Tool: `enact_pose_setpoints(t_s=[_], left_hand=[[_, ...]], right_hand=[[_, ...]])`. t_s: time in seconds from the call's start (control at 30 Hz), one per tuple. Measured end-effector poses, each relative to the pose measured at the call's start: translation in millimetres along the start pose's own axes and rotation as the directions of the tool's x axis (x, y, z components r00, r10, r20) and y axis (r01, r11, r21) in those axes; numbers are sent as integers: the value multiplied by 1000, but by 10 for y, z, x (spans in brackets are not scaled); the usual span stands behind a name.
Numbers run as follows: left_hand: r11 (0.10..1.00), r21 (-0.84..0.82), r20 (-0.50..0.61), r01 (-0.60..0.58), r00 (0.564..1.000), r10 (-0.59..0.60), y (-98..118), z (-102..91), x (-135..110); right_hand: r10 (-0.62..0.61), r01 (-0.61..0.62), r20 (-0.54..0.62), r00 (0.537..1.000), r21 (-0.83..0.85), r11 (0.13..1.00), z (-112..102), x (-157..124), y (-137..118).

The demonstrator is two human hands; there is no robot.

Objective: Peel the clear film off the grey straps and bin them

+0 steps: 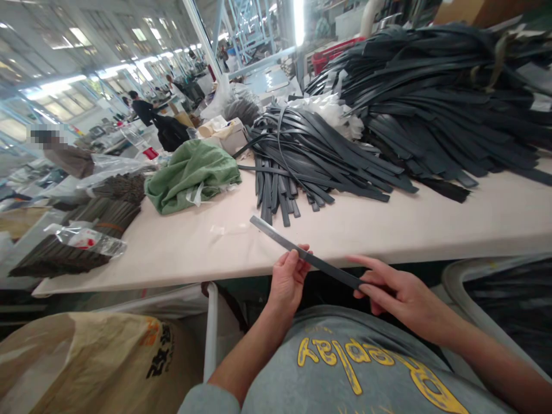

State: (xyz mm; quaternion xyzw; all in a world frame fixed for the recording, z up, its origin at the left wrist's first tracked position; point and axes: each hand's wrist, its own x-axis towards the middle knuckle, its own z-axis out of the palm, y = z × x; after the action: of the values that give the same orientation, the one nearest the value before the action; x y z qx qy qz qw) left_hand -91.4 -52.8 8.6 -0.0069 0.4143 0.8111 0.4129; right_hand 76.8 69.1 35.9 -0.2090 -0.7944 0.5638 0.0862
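Green cloth (190, 175) lies crumpled on the pale table (172, 247). Next, the left hand (288, 277) pinches a dark strip (330, 268) near its middle, slanting over the table's near edge; the right hand (390, 290) grips the strip's lower end. Farther right, black strips (435, 123) lie heaped.

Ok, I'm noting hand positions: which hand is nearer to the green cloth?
Left. The left hand, on the dark strip, is below and right of the green cloth in the picture; the right hand, also on the strip, is farther right.
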Motion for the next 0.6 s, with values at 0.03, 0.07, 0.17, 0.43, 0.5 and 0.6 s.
enact_pose_setpoints(t_s=[0.03,0.07,0.17,0.43,0.5,0.6], left_hand=[[999,31,30,25,999,-26,-42,-7,-23],[996,68,75,59,995,-64,-97,-3,-53],[980,153,189,123,970,-151,-208,36,-126],[985,100,-31,-138,989,141,380,-235,-72],[976,168,-36,-140,988,148,350,-359,-130],[953,290,-10,-84,996,91,91,-496,-250]], right_hand=[[0,0,-7,1000,-15,1000,5,6,10],[-16,16,-11,1000,-30,999,23,35,4],[-94,93,-9,996,-38,995,110,205,-80],[46,-33,203,978,-65,997,129,232,-57],[85,-67,216,973,-88,994,94,138,84],[150,-114,232,961,-160,981,1,-31,347]])
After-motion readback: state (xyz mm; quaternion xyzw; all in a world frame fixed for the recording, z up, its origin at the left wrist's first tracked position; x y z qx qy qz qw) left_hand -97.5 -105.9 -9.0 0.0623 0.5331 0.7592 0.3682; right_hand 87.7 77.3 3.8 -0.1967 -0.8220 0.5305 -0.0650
